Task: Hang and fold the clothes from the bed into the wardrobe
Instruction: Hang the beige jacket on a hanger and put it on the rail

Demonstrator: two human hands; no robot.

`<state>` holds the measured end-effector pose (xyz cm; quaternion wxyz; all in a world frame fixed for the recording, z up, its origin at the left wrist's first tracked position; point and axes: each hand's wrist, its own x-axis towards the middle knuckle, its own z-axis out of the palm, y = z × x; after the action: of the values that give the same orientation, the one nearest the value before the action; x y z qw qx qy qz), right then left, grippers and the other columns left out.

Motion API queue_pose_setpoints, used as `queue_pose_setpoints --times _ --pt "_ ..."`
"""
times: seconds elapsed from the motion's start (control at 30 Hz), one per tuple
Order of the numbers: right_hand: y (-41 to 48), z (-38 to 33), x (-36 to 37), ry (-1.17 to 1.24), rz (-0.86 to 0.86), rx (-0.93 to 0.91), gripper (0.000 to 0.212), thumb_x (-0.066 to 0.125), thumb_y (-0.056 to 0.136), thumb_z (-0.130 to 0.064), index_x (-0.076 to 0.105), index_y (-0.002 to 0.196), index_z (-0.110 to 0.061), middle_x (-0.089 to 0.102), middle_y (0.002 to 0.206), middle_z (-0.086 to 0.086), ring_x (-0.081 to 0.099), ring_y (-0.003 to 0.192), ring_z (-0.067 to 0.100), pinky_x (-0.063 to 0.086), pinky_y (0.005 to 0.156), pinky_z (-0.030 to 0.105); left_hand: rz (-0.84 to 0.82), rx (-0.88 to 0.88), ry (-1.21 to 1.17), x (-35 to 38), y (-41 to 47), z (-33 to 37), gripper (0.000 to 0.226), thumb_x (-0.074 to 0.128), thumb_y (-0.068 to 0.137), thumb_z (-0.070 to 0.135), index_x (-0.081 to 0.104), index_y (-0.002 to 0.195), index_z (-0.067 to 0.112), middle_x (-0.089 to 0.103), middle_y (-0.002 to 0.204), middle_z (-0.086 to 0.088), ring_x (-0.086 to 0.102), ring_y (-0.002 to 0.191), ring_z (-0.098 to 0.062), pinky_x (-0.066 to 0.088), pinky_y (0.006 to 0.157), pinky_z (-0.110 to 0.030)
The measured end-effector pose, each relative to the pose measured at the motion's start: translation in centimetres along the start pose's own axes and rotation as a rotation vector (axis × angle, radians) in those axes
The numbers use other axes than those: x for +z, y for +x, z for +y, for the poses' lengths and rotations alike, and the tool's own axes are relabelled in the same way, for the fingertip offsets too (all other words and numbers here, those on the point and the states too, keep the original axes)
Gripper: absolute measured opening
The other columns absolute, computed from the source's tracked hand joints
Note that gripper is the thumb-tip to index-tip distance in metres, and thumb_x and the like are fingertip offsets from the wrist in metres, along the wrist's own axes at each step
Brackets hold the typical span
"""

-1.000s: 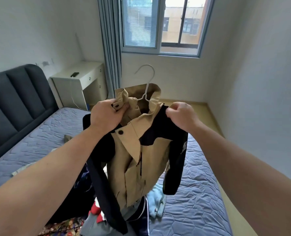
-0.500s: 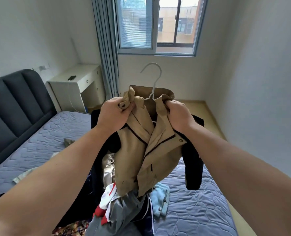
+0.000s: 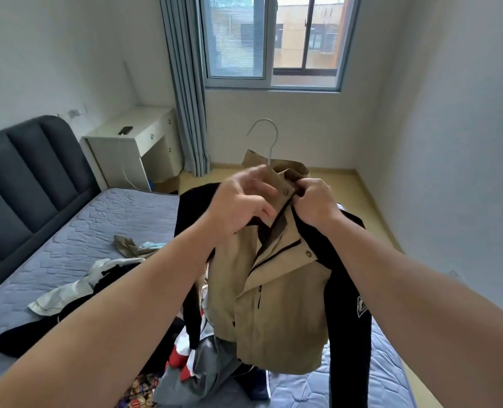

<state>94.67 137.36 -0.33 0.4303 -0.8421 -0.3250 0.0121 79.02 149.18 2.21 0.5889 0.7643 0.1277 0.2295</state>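
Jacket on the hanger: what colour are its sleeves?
Black sleeves on a tan jacket; clearest in the head view.

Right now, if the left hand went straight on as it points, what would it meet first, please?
The left hand would likely meet the jacket collar first, perhaps touching it; the right hand lies beyond.

Above: open air around the hanger (image 3: 276, 136) hook, up to the window (image 3: 269, 39) sill.
Centre: jacket (image 3: 274, 304) hangs wide, sleeves out, blocking the way straight ahead.
Below: clothes pile (image 3: 76, 293) covers the near bed (image 3: 91, 231) under the jacket hem.
Left: bare stretch of bed, bounded by headboard (image 3: 23, 178) and desk (image 3: 132, 136).
Right: strip of floor (image 3: 371, 201) between bed edge and wall (image 3: 450, 142).
Far: curtain (image 3: 185, 83) hangs beside the desk.
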Motion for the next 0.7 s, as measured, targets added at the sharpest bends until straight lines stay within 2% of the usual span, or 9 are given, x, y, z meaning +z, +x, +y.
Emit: queue_pose_setpoints --times 0.03,0.1,0.2,0.27,0.37,0.43,0.53,0.63,0.7 --pt "-0.2 0.2 -0.1 0.026 0.006 -0.002 0.017 0.064 0.088 -0.022 0.079 0.091 -0.026 0.071 0.086 -0.006 0.063 0.091 0.021 0.042 0.078 0.023 0.148 0.081 0.12 -0.4 0.1 -0.3 0.069 0.069 0.076 -0.006 0.054 0.139 0.018 0.069 0.1 -0.003 0.07 0.085 -0.015 0.062 0.077 -0.036" --pt "-0.5 0.3 -0.2 0.057 0.021 -0.011 0.014 0.067 0.089 -0.029 0.08 0.095 -0.026 0.073 0.09 -0.005 0.064 0.093 0.02 0.044 0.08 0.024 0.361 0.167 0.499 -1.7 0.8 -1.6 0.061 0.075 0.075 0.013 0.053 0.131 0.025 0.062 0.11 0.0 0.062 0.096 -0.011 0.056 0.088 -0.037" --pt "-0.7 0.3 -0.7 0.05 0.003 -0.011 0.014 0.07 0.087 -0.03 0.079 0.096 -0.024 0.075 0.091 -0.001 0.065 0.094 0.023 0.052 0.085 0.032 0.179 0.049 0.911 -3.4 2.3 -3.9 0.073 0.07 0.084 0.053 0.04 0.144 0.024 0.057 0.131 -0.004 0.053 0.123 -0.025 0.038 0.107 -0.045" --pt "-0.8 0.5 -1.1 0.03 -0.028 -0.004 0.006 0.071 0.085 -0.028 0.076 0.084 -0.026 0.072 0.084 -0.002 0.066 0.087 0.023 0.053 0.077 0.032 0.129 0.019 1.07 -3.9 2.9 -4.9 0.072 0.055 0.087 0.071 0.041 0.14 0.024 0.064 0.124 -0.002 0.058 0.118 -0.025 0.035 0.103 -0.045" --pt "-1.2 1.1 -1.9 0.017 -0.026 -0.019 0.014 0.073 0.083 -0.029 0.068 0.071 -0.032 0.067 0.075 -0.008 0.063 0.078 0.02 0.046 0.063 0.025 0.078 -0.017 0.973 -3.8 3.5 -5.4 0.07 0.054 0.083 0.078 0.043 0.128 0.025 0.065 0.111 0.002 0.064 0.1 -0.022 0.051 0.091 -0.045" --pt "-1.3 1.4 -2.4 0.031 0.011 -0.016 0.008 0.073 0.084 -0.028 0.072 0.076 -0.026 0.069 0.076 -0.005 0.064 0.079 0.022 0.051 0.068 0.03 0.103 -0.044 0.945 -3.5 3.5 -5.6 0.077 0.049 0.075 0.087 0.043 0.125 0.028 0.062 0.106 0.006 0.062 0.093 -0.019 0.056 0.081 -0.043" --pt "-1.3 2.1 -3.6 0.043 0.035 -0.018 0.007 0.072 0.088 -0.027 0.074 0.083 -0.022 0.07 0.078 -0.003 0.065 0.08 0.023 0.052 0.07 0.032 0.017 -0.033 0.993 -3.1 3.4 -6.1 0.078 0.04 0.07 0.093 0.053 0.115 0.031 0.064 0.101 0.008 0.062 0.092 -0.017 0.055 0.081 -0.042" --pt "-1.2 2.4 -5.3 -0.029 0.003 -0.054 0.011 0.069 0.091 -0.022 0.072 0.082 -0.025 0.068 0.076 -0.006 0.063 0.075 0.018 0.043 0.06 0.017 -0.063 0.011 0.917 -2.1 3.8 -5.5 0.059 0.05 0.082 0.08 0.063 0.105 0.027 0.068 0.097 0.004 0.065 0.09 -0.02 0.055 0.081 -0.042" --pt "-0.8 1.7 -7.1 -0.049 0.089 -0.099 0.01 0.069 0.092 -0.024 0.071 0.082 -0.024 0.066 0.075 -0.012 0.061 0.072 0.008 0.036 0.055 0.008 0.065 0.119 0.934 -1.0 5.0 -3.6 0.059 0.048 0.086 0.078 0.064 0.095 0.023 0.067 0.086 0.003 0.064 0.079 -0.02 0.054 0.071 -0.039"
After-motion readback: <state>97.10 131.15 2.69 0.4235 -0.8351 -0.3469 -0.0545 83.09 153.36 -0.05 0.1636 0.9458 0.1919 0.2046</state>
